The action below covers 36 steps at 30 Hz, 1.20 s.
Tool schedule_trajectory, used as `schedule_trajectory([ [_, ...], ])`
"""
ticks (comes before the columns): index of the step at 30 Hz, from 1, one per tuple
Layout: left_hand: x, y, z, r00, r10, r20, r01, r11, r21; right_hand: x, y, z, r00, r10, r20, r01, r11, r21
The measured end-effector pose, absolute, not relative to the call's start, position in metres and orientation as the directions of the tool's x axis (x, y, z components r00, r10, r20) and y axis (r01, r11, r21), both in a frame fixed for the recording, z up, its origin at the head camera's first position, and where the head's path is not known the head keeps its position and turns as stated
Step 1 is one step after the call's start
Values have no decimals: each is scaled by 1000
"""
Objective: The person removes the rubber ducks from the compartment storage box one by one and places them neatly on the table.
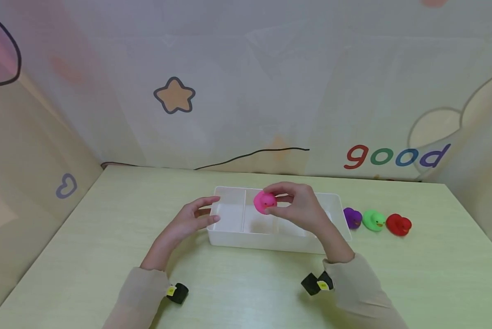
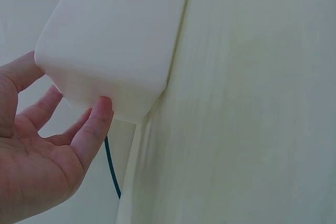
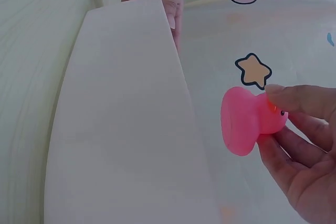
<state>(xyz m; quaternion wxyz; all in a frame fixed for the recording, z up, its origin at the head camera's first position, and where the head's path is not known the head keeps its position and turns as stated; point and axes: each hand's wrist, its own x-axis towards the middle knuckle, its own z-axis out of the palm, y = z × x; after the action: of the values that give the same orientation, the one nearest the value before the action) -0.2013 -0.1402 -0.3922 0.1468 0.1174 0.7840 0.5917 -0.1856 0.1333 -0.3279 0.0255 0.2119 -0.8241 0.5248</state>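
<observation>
Between the thumb and fingers of my right hand point(image 1: 301, 208) is a pink rubber duck point(image 1: 261, 203), held above the white divided box point(image 1: 246, 240). The right wrist view shows the pink duck point(image 3: 239, 121) pinched near its head, higher than the box's rim. My left hand point(image 1: 188, 217) touches the left end of the box with spread fingers. In the left wrist view its fingertips point(image 2: 104, 106) lie against the box's end wall. The right part of the box is partly covered by my right hand and forearm.
Right of the box, a purple duck point(image 1: 352, 218), a green duck point(image 1: 373, 220) and a red duck point(image 1: 398, 225) sit in a row on the pale table point(image 1: 246, 292). A printed cloth backdrop point(image 1: 246, 100) rises behind the table and along its sides.
</observation>
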Motion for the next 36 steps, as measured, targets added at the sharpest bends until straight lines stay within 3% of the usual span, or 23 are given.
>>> schedule_trajectory([
  [7, -201, -142, -393, -929, 353, -110, -4, 287, 958, -181, 153, -326, -947, -273, 169, -271, 399, -876],
  [16, -200, -142, -393, -929, 350, -117, -12, 288, 958, -175, 189, -320, -970, -195, 143, -215, 422, -881],
  [22, -201, -142, -394, -931, 344, -124, -19, 292, 956, -169, 217, -317, -986, -122, 114, -161, 512, -844],
  [25, -201, -143, -393, -932, 340, -128, -24, 293, 956, -192, 258, -358, -986, -82, 148, -169, 524, -835],
  [29, -201, -142, -393, -932, 338, -129, -26, 293, 956, -191, 280, -363, -983, -49, 179, -178, 526, -832],
  [32, -202, -142, -393, -931, 344, -123, -19, 290, 957, -161, 268, -320, -988, -28, 153, -143, 540, -830],
  [36, -202, -142, -393, -930, 347, -120, -14, 294, 956, -152, 283, -314, -991, 22, 130, -94, 574, -813],
])
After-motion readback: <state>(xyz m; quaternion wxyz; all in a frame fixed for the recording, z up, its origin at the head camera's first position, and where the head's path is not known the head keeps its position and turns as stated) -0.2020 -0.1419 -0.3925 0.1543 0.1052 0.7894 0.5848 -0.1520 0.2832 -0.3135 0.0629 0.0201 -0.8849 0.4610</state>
